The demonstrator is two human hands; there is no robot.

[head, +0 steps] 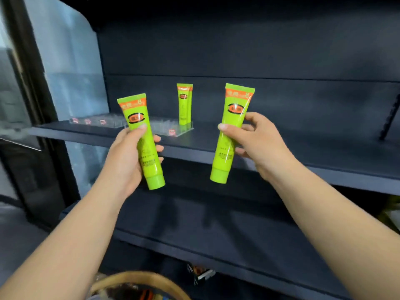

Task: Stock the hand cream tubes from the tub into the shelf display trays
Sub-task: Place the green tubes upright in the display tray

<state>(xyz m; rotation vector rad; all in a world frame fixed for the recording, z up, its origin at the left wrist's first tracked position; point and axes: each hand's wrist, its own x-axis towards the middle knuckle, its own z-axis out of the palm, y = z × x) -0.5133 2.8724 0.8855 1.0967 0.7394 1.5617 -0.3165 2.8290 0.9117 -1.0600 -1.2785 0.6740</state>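
A: What do the hands hold?

B: Each grips one lime-green hand cream tube. The left hand (pixel 127 156) wraps the left tube (pixel 141 140) around its lower half, thumb across the front, fingers (pixel 159 148) curled behind. The tube stands cap down, crimped orange-banded end up, leaning a little to the left at the top.

A: And the other?

B: The right hand (pixel 259 144) pinches the right tube (pixel 231 135) at mid-body, thumb on the front and the fingers clasped on the far side. It is also cap down, leaning slightly right at the top. Both tubes are in the air in front of the dark shelf (pixel 281 148), well apart from each other.

A: Anything stocked already?

B: Standing tubes (pixel 184 103) sit upright at the right end of a clear display tray (pixel 173 128) on the shelf; I think there are two, one just behind the other. A second clear tray (pixel 97 121) lies to its left. Small red labels show on the tray fronts.

A: And the tub?

B: A rounded tan rim (pixel 138 278) shows at the bottom edge, below the arms; its contents are blurred.
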